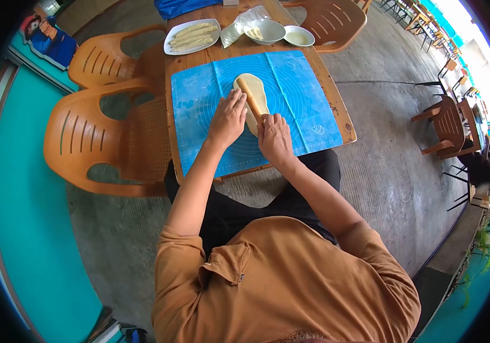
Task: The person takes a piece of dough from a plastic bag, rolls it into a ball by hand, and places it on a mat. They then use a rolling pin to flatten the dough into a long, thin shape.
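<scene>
A flat, elongated sheet of dough [257, 87] lies on a blue silicone baking mat [308, 97] marked with circles. A wooden rolling pin [250, 99] rests slantwise along the dough. My right hand [275, 137] is closed around the pin's near end and hides that end. My left hand [229, 117] lies with fingers stretched out at the dough's left side, fingertips beside or on the pin; exact contact cannot be made out.
Behind the mat on the wooden table [336, 106] stand a white plate [215, 43] of dough strips, a plastic bag [232, 35], a bowl [272, 35] with pale pieces, and a small dish [300, 38] of liquid. Orange chairs [93, 128] stand left and behind.
</scene>
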A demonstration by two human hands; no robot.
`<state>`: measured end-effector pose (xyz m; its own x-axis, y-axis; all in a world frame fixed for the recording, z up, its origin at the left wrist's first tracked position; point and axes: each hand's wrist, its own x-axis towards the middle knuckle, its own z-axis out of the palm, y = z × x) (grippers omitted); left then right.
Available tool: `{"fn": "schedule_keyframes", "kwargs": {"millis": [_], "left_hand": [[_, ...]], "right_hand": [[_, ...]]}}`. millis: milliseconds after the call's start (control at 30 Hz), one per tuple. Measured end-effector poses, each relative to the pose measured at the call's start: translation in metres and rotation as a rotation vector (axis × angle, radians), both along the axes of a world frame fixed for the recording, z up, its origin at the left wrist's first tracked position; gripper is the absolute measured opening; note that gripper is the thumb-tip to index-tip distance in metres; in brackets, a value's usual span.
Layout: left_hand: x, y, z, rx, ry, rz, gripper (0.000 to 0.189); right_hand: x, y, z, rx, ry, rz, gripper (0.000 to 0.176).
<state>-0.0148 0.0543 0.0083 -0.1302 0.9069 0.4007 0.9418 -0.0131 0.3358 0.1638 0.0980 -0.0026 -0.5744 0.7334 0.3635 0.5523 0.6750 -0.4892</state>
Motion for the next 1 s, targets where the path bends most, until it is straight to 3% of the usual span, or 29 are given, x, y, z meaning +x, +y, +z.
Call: {"fn": "schedule_keyframes", "kwargs": {"millis": [300,500,867,1000], "left_hand": [[-0.015,0.038,-0.025,-0.033,0.067,-0.078,0.055],[-0.009,0.056,-0.021,-0.115,0.197,-0.093,0.056],[0.002,0.076,-0.023,-0.199,0.167,-0.108,0.06],[0.008,0.086,-0.022,-0.266,0.155,-0.099,0.062]], "right_hand": [[0.029,-0.011,-0.004,0.059,-0.082,0.099,0.055],[0.042,0.001,-0.005,0.073,-0.147,0.033,0.054],[0.044,0.007,-0.007,0.001,-0.135,-0.035,0.055],[0.049,0.01,0.004,0.098,-0.167,-0.036,0.052]]}}
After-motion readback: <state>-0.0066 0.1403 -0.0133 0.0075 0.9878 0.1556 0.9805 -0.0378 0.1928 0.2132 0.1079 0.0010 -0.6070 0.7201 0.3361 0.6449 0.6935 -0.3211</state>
